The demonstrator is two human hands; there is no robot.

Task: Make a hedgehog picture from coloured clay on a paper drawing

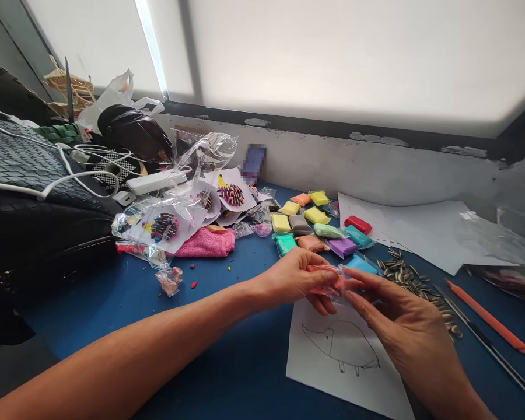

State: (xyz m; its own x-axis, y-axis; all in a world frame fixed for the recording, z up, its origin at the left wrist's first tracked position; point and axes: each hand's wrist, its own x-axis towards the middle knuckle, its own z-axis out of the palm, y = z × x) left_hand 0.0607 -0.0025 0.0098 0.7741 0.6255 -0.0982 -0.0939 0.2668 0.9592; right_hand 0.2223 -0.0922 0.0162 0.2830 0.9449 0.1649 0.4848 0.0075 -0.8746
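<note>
A small clear packet of coral-pink modelling clay (328,279) is held between both hands above the table. My left hand (300,277) is closed on its left side, thumb on top. From the right, my right hand (394,309) pinches the packet's clear wrapper with thumb and fingertips. Just below lies a white sheet with a line drawing of an animal (350,356), partly covered by my right hand. Wrapped clay packets in several colours, such as a purple packet (342,247) and a blue packet (361,264), sit just beyond my hands.
Striped sunflower seeds (405,277) lie right of my hands, near an orange plastic tool (487,315) and a pen (481,335). White paper (411,221) rests behind. To the left are a pink cloth (207,242), wrapped seed crafts (164,226) and a black bag (39,233).
</note>
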